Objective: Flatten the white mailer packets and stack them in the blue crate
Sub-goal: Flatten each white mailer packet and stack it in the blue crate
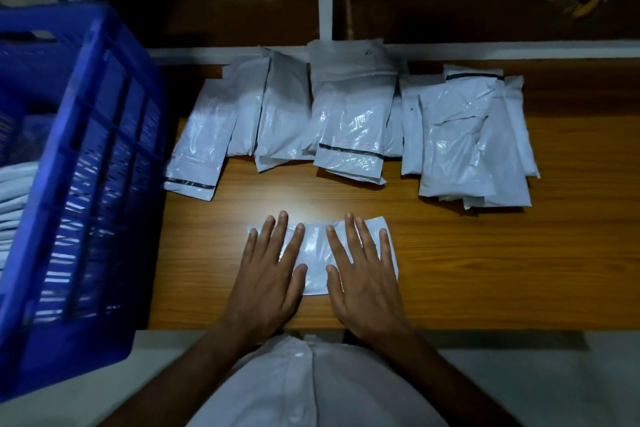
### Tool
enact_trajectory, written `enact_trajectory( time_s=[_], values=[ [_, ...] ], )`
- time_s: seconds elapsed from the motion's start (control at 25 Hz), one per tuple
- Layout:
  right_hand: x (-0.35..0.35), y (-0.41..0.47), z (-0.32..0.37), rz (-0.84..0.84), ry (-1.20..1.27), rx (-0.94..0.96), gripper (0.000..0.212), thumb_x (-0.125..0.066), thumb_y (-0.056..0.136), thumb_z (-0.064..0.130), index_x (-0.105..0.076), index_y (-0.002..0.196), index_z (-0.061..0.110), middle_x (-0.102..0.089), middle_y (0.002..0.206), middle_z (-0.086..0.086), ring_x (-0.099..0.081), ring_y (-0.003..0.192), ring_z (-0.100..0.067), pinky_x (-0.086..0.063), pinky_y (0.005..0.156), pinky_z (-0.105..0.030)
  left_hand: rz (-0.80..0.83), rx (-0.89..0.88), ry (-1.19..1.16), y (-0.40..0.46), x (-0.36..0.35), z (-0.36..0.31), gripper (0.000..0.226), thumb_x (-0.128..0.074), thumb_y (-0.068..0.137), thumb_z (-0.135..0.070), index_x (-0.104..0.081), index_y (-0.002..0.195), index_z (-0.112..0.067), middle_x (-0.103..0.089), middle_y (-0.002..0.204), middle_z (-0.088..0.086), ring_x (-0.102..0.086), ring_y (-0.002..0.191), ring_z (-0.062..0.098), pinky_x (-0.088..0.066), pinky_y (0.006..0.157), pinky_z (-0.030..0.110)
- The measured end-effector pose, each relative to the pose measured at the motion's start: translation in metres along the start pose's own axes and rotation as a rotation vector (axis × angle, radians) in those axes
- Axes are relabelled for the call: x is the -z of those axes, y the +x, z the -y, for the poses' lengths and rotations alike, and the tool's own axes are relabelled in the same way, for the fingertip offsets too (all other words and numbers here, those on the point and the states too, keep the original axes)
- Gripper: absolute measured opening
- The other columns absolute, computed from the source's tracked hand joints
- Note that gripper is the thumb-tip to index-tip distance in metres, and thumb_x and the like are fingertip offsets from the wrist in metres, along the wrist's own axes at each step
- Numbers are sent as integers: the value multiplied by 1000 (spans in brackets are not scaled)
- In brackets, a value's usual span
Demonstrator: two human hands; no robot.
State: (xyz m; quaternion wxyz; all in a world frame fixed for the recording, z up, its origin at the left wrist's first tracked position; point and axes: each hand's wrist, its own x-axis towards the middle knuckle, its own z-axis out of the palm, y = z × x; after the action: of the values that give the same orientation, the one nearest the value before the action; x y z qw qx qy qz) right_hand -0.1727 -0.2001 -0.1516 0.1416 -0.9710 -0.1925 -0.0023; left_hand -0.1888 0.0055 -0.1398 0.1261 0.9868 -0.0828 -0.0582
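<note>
So we're somewhere in the middle of this job, not near the end. Right now we've got one white mailer packet [320,253] lying on the wooden worktop [485,270] right in front of us, close to the near edge, and both hands are pressing it flat. The left hand [273,274] is spread wide with the palm down on the left half of the packet, and the right hand [363,274] is doing the same on the right half. Neither hand is gripping anything; fingers are stretched out and splayed, just pushing down. The packet looks pretty flat already, with a few shiny wrinkles between the hands.

The blue crate [104,184] sits just off the left end of the worktop. Through its near corner we can see a stack of white packets [14,198] already inside, so a fair number look done, though most of the crate's inside is dark or out of view, so we can't say how full it is.

What's left: a row of loose piles [349,125] along the far side of the worktop, roughly three clusters, overlapping and a bit puffy. That's a good dozen or so by our guess, hard to count since they overlap. So this one needs to go in the crate, then plenty more to flatten.
</note>
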Motion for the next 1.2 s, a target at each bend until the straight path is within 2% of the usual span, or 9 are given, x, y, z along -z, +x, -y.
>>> enact_trajectory(
  time_s=[0.16,0.32,0.48,0.6,0.76,0.88,1.0,1.08,1.2],
  values=[
    [-2,3,-1,28,-29,-4,65,-40,104,36,-26,165,19,-12,174,-10,-6,161,-26,-18,126,-59,43,-17,-16,7,-1,-2,64,-30,107,-43,-10,164,-21,6,171,6,8,158,23,-5,126,51],
    [0,8,-2,61,38,10,65,-40,104,38,-24,165,22,-10,174,-6,-4,161,-22,-14,128,-57,147,-175,0,-1,16,15,84,-34,103,-64,5,163,-20,19,169,8,20,155,25,10,125,47],
    [18,17,-20,173,239,47,76,-46,98,47,-18,166,27,-4,175,1,3,160,-11,-2,130,-50,149,-294,129,-4,15,24,73,-26,107,-61,-10,164,-18,1,171,10,2,158,27,-15,127,50],
    [32,0,-26,169,103,136,90,-55,91,48,-15,167,22,-4,175,-6,1,161,-17,-2,130,-53,117,-323,133,5,20,24,62,-25,111,-51,-24,161,-15,-17,168,14,-17,155,31,-29,122,49],
    [24,-10,-8,63,-81,46,89,-64,86,22,-23,165,16,-21,171,-17,-23,158,-28,-22,126,-57,154,-308,8,4,43,24,64,-23,109,-55,-4,164,-27,-2,171,4,-26,153,20,-35,120,37],
    [29,9,4,-23,-108,14,97,-72,77,10,-27,163,14,-30,167,-19,-38,150,-30,-26,124,-55,196,-332,20,6,66,18,73,-27,102,-39,14,162,-27,12,171,6,-60,122,19,-48,86,24],
    [51,16,9,-81,-144,83,103,-76,74,8,-26,164,15,-30,167,-20,-53,137,-28,-27,123,-56,-48,-403,151,11,93,6,82,-36,88,-34,-10,163,-16,-22,165,24,-65,64,17,-33,57,20],
    [69,18,8,-87,-161,142,106,-79,74,13,-25,164,16,-32,166,-20,-60,126,-27,-28,123,-57,-140,-426,157,10,103,5,82,-42,88,-38,-17,163,-16,-37,157,25,-60,54,15,-35,53,21],
    [90,20,-1,-81,-182,240,96,-76,79,27,-30,162,17,-49,156,-19,-66,121,-28,-37,120,-55,-57,-433,178,11,117,10,113,-72,79,-33,2,164,-28,-42,154,16,-61,61,15,-49,56,26]
  ],
)
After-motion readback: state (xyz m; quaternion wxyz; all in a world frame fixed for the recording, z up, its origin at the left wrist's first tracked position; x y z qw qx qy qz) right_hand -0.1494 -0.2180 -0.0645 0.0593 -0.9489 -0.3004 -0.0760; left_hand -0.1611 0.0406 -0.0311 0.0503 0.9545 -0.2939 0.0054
